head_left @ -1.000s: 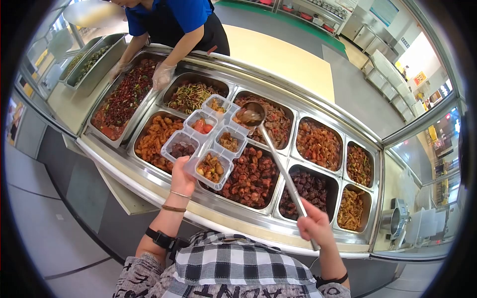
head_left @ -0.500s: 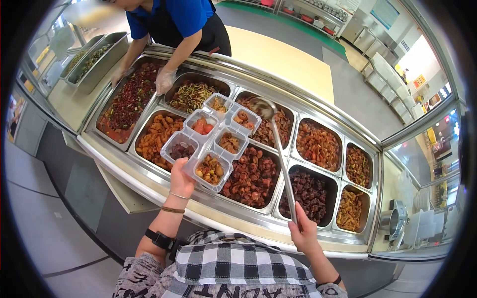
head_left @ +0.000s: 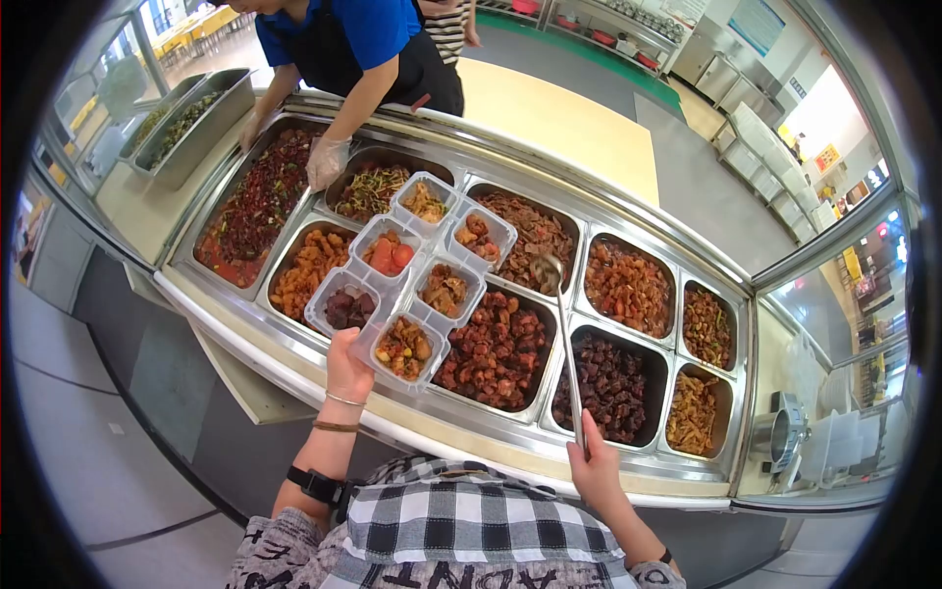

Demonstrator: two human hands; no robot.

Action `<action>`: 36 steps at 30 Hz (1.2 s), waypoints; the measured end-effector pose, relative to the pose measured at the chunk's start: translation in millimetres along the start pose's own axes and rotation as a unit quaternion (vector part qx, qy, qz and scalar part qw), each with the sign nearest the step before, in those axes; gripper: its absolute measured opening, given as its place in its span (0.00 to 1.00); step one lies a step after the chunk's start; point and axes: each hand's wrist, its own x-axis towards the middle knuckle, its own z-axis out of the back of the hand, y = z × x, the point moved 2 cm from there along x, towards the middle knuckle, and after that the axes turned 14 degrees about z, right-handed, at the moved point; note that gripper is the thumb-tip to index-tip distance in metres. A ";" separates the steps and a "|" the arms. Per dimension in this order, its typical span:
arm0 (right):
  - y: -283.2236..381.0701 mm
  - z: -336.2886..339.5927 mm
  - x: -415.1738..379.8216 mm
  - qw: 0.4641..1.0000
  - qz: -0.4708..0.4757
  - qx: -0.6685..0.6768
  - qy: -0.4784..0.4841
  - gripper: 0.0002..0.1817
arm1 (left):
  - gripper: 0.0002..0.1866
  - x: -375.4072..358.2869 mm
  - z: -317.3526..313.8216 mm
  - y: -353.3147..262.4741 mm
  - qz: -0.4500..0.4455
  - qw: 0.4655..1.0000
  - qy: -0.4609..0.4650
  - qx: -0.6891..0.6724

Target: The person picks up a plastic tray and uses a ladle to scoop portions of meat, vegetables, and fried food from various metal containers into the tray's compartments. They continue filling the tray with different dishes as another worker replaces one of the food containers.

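Observation:
My left hand (head_left: 348, 371) grips the near edge of a clear plastic tray (head_left: 397, 294) of several joined cups. Different portions of food lie in the cups, among them tomato pieces (head_left: 389, 255) and dark meat chunks (head_left: 350, 308). The tray overlaps the pans below it in this view. In my right hand (head_left: 595, 466) is a long-handled metal ladle (head_left: 567, 358), fingers closed round the handle's lower end. Its bowl rests low at the near right corner of the sliced meat (head_left: 535, 218). Red-brown meat chunks (head_left: 498, 351) and darker chunks (head_left: 613, 388) lie nearer me.
Across the counter a person in a blue shirt (head_left: 339, 44) has gloved hands (head_left: 327, 162) at a pan of chilli-covered food (head_left: 257, 196). Another person in a striped top (head_left: 446, 29) stands behind. Glass panels (head_left: 834, 294) close the right end, beside a metal pot (head_left: 775, 439).
The ladle's bowl has come down toward me within the sliced meat pan. The tray has shifted slightly left and toward me. A striped top has appeared behind the person in blue.

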 end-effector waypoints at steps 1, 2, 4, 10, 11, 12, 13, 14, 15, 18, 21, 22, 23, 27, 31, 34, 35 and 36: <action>-7.4 -4.6 -7.4 1.000 0.000 0.001 -0.001 0.30 | 0.21 -5.1 -2.4 -1.2 0.000 1.000 0.000 0.001; -17.0 -9.9 -17.3 0.997 0.044 -0.060 0.018 0.30 | 0.22 -11.6 -5.9 -2.6 -0.009 1.000 -0.003 0.000; -36.2 -21.2 -39.2 0.984 0.066 -0.147 0.072 0.30 | 0.22 -20.3 -8.7 -4.5 -0.016 1.000 -0.006 -0.001; -56.0 -43.3 -53.5 0.951 0.000 -0.250 0.182 0.32 | 0.22 -29.7 -1.7 0.0 0.020 0.999 0.022 0.014; -54.4 -42.2 -47.6 0.942 -0.009 -0.272 0.195 0.32 | 0.22 -30.5 -0.9 2.4 0.019 1.000 0.021 0.013; -55.4 -39.4 -42.7 0.938 -0.011 -0.278 0.205 0.31 | 0.22 -30.9 -0.9 4.0 0.019 1.000 0.019 0.014; -55.2 -36.1 -36.4 0.934 -0.017 -0.286 0.213 0.29 | 0.22 -30.0 -2.5 5.0 0.023 0.999 0.022 0.017; -56.4 -32.0 -28.1 0.930 -0.024 -0.287 0.226 0.27 | 0.22 -29.5 -4.0 6.8 0.026 0.999 0.021 0.012; -58.5 -27.9 -24.1 0.925 -0.033 -0.287 0.245 0.26 | 0.21 -32.9 -2.6 10.3 0.032 0.999 0.017 0.005; -79.5 -24.8 -15.3 0.940 -0.016 -0.248 0.234 0.19 | 0.21 -33.7 -4.4 12.1 0.072 0.996 0.047 0.019; -98.4 -34.8 -16.2 0.973 -0.006 -0.109 0.203 0.19 | 0.21 -33.5 -8.9 16.0 0.055 0.998 0.040 0.018; -102.6 -40.9 -16.9 0.978 -0.031 -0.075 0.191 0.18 | 0.21 -36.1 -13.3 16.8 0.053 0.998 0.037 0.020; -104.9 -45.9 -19.6 0.978 -0.030 -0.075 0.191 0.18 | 0.21 -36.8 -12.4 17.1 0.052 0.998 0.037 0.020; -72.0 -51.9 -15.5 0.988 -0.052 -0.112 0.097 0.13 | 0.20 -36.8 -10.4 19.7 0.059 0.997 0.044 0.020; -61.0 -75.0 -11.4 0.976 -0.040 -0.213 0.033 0.10 | 0.20 -40.0 -12.7 19.3 0.078 0.995 0.054 0.025; -65.3 -86.2 6.5 0.967 -0.011 -0.229 0.116 0.12 | 0.20 -38.4 -14.3 21.3 0.086 0.994 0.060 0.017; -62.8 -80.8 15.0 0.967 -0.012 -0.228 0.114 0.12 | 0.20 -37.7 -14.2 21.6 0.086 0.994 0.061 0.018; -60.5 -75.6 23.3 0.962 0.006 -0.246 0.120 0.14 | 0.20 -36.4 -13.4 21.8 0.082 0.995 0.054 0.023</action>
